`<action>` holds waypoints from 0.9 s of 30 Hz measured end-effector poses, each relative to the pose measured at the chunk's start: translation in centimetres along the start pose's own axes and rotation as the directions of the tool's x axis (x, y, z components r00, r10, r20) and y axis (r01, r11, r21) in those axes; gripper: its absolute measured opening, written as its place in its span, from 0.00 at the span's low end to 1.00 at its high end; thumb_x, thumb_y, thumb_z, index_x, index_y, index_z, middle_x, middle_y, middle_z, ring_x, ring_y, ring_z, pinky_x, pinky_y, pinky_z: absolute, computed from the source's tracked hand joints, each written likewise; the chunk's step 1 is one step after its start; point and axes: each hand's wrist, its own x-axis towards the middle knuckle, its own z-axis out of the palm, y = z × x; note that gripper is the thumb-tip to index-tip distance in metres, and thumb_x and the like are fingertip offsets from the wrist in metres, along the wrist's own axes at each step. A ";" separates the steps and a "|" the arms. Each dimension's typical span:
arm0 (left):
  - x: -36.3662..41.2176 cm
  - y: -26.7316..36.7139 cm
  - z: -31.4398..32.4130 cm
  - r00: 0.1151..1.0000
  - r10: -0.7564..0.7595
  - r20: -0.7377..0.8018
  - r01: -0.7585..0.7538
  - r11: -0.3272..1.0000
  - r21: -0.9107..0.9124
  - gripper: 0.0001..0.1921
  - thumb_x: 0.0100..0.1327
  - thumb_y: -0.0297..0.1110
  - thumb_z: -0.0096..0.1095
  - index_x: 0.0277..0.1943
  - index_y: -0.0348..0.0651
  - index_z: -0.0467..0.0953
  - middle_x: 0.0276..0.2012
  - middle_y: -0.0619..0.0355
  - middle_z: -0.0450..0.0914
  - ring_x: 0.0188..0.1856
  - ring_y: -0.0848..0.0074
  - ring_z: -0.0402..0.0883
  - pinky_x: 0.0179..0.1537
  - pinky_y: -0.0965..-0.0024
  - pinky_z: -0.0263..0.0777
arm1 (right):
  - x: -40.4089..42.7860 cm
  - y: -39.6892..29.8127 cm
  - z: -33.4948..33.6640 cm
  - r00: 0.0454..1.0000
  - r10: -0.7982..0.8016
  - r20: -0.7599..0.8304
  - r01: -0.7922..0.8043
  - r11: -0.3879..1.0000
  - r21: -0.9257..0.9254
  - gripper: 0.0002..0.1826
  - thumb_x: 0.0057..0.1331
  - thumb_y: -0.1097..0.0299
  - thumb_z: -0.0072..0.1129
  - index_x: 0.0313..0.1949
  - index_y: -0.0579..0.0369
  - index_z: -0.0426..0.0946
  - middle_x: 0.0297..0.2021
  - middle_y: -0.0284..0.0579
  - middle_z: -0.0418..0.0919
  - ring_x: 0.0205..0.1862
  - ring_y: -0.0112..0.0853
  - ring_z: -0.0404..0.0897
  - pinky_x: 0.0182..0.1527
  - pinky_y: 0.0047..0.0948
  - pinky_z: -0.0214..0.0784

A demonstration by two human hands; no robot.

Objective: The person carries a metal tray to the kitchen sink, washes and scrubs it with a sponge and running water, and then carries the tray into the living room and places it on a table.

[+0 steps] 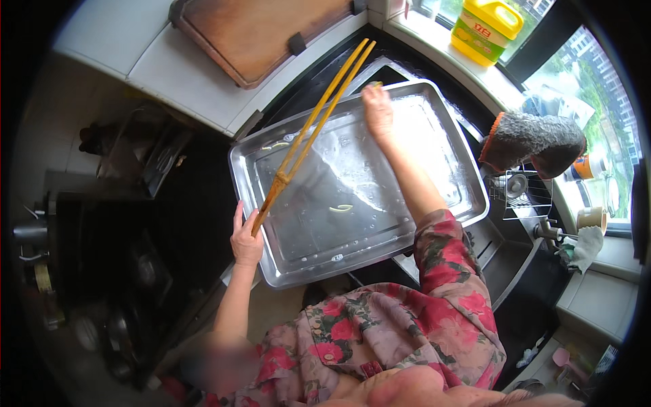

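A large rectangular stainless steel tray (pixel 300 208) is held tilted across the sink corner. Its wet inside has suds along the edges and a few thin pale-green strips. My left hand (pixel 247 241) grips the tray's left rim. Long bamboo tongs (pixel 318 122) slant over the tray, their joined end at my left fingers and their two tips past the far rim. At that far rim, my right hand (pixel 379 112) has its fingers curled over the edge around a small yellow-green item (pixel 375 84), possibly a scrubbing pad, mostly hidden.
A wooden cutting board (pixel 259 30) lies on the tiled ledge. On the windowsill stands a yellow detergent jug (pixel 485 30). Grey fleecy gloves (pixel 534 142) hang above a wire rack (pixel 526 196) at the right. The faucet (pixel 548 231) and sink basin (pixel 503 239) are below the rack.
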 end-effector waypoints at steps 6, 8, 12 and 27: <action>-0.1 -0.1 0.4 0.999 0.032 -0.004 -0.031 0.999 0.044 0.16 0.52 0.23 0.59 0.46 0.43 0.77 0.60 0.49 0.66 0.49 0.56 0.76 0.44 0.64 0.74 | -1.7 -8.5 -1.8 0.946 -0.306 -0.111 0.311 0.949 0.038 0.15 0.50 0.75 0.49 0.39 0.66 0.75 0.43 0.49 0.73 0.48 0.42 0.71 0.53 0.34 0.66; -0.1 -0.2 0.4 1.000 0.027 -0.002 -0.027 0.998 0.053 0.16 0.52 0.23 0.59 0.46 0.42 0.77 0.60 0.49 0.66 0.49 0.56 0.76 0.45 0.64 0.74 | -2.7 -8.6 -1.5 0.971 -0.224 -0.082 0.228 0.972 0.047 0.15 0.50 0.75 0.50 0.38 0.66 0.75 0.41 0.49 0.72 0.46 0.41 0.71 0.49 0.33 0.68; 0.3 0.2 0.5 0.999 0.044 -0.019 -0.043 0.998 0.044 0.16 0.52 0.23 0.58 0.46 0.43 0.77 0.60 0.48 0.66 0.49 0.56 0.76 0.44 0.64 0.74 | -3.5 -7.2 0.0 0.937 -0.340 0.084 0.333 0.939 0.089 0.12 0.49 0.73 0.51 0.35 0.62 0.75 0.34 0.48 0.69 0.38 0.39 0.71 0.38 0.32 0.72; 0.6 0.0 0.6 0.998 0.067 0.021 -0.067 0.998 0.004 0.18 0.51 0.20 0.58 0.46 0.45 0.78 0.61 0.45 0.63 0.46 0.54 0.78 0.41 0.63 0.75 | -0.1 2.8 0.8 0.990 0.130 -0.057 -0.136 0.983 -0.125 0.03 0.54 0.72 0.51 0.30 0.51 0.71 0.29 0.42 0.70 0.30 0.36 0.75 0.30 0.32 0.72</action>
